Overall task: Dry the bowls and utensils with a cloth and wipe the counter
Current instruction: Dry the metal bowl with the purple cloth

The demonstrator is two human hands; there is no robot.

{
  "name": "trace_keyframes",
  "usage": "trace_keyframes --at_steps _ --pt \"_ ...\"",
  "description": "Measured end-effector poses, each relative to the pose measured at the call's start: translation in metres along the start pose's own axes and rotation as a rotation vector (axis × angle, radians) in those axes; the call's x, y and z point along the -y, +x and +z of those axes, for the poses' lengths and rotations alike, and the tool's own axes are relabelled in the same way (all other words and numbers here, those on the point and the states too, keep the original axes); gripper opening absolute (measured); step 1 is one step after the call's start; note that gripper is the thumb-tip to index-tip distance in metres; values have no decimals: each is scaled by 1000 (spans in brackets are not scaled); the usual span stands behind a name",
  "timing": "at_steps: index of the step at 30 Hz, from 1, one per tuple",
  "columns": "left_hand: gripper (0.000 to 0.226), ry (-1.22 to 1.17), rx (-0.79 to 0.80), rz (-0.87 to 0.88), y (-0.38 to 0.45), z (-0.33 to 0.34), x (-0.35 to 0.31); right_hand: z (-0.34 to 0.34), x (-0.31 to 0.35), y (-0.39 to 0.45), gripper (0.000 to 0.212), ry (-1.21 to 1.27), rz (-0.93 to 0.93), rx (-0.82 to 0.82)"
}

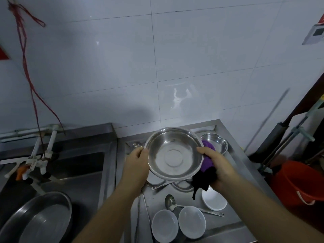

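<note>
Hands (138, 160) w/ steel bowl (173, 153), cloth (206, 165)

Above the steel worktop (235, 155), the left hand (135, 160) grips the rim of a tilted steel bowl (173, 153), while the right hand (218, 165) presses a purple-and-black cloth (206, 171) against its other side. Below lie three white bowls (192, 221), a ladle (171, 202) and a smaller steel bowl (214, 142). A large pan (38, 220) sits in the sink (84, 165) at left, and an orange bucket (298, 181) stands at right.

White tiled wall (122, 67) behind — red cords (26, 67) hang at its left. A white tap (40, 155) stands over the steel sink (84, 165). An orange bucket (298, 183) sits far right.
</note>
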State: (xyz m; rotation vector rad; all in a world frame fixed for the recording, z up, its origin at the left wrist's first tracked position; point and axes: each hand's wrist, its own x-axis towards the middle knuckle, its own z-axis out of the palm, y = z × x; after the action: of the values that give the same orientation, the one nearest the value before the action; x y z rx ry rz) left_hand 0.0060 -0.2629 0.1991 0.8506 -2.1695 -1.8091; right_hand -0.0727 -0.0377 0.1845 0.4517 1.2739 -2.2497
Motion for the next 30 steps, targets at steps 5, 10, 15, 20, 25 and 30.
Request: trace_keyframes --at_steps 5,10,15,20,25,30 --pt "19 -73 37 -86 17 25 22 -38 2 18 41 -75 -70 -112" --pt "8 -56 89 -153 31 62 33 -77 10 39 43 -157 -111 -224" --pt "9 7 87 -238 46 109 43 -119 25 58 26 -84 -39 -197" --pt "8 43 114 -302 67 165 45 -165 49 90 28 -127 17 -311" --pt "7 87 146 -356 93 229 45 -210 74 141 20 -407 -51 -471" --pt "10 197 176 -376 131 289 55 -248 109 206 32 -843 -98 -561"
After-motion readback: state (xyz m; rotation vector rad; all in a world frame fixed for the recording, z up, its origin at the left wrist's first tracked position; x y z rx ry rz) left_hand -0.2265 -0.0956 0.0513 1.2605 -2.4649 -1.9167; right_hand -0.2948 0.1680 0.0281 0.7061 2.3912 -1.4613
